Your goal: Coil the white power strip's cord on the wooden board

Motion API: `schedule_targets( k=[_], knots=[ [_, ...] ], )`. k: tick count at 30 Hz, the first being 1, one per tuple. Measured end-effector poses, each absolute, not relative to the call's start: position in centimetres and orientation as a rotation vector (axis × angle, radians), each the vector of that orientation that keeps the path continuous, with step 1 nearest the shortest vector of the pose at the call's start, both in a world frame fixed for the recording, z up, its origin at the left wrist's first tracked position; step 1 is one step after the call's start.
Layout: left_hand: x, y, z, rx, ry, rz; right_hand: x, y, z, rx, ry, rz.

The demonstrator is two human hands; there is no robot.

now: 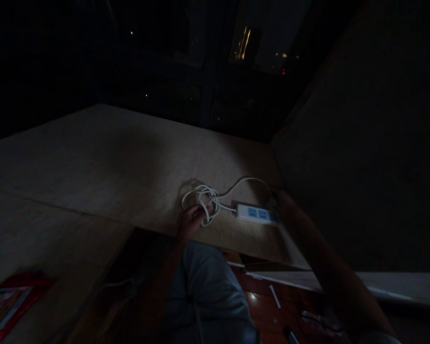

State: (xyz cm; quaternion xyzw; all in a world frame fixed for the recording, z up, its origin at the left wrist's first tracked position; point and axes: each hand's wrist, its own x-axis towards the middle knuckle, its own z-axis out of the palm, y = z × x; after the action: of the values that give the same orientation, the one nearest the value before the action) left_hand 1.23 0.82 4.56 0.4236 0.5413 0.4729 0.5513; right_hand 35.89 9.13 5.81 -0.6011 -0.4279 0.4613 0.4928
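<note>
A white power strip (243,213) with blue socket faces lies on the pale ledge. Its white cord (207,188) is gathered in a loose, tangled coil just left of the strip. My left hand (192,220) is closed on the near side of this coil, with fingers pinched at the loops. From the coil one length of cord arches over to the right and ends at the plug (272,202). At that end my right hand (284,203), dark and partly in shadow, is closed on the plug above the strip's far end.
The pale ledge (129,162) meets a dark window (208,86) at the back and a wall (361,167) on the right. A shiny red package (21,296) lies at the lower left. My legs (215,291) are below the ledge edge, beside a reddish floor (261,306) with scattered items.
</note>
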Motion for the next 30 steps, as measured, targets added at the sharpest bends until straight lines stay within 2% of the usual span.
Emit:
schedule_targets(
  k=[15,19,24,27,30],
  knots=[
    [1.4,0.2,4.6,1.048,1.259,1.097,31.0,10.2,7.0,-1.67,-1.31,0.794],
    [1.8,0.1,4.1,0.989,1.227,1.056,26.3,6.8,9.2,-1.51,-1.575,0.674],
    [1.7,0.3,4.0,1.061,1.181,1.154,18.6,-0.3,12.3,-1.167,-2.019,0.834],
    [1.3,0.3,3.6,1.067,1.174,1.3,15.9,-2.3,12.1,-1.126,-2.145,0.76],
    [0.8,0.2,3.3,0.992,1.236,1.3,15.2,-2.1,10.4,-1.151,-2.115,0.76]
  ],
)
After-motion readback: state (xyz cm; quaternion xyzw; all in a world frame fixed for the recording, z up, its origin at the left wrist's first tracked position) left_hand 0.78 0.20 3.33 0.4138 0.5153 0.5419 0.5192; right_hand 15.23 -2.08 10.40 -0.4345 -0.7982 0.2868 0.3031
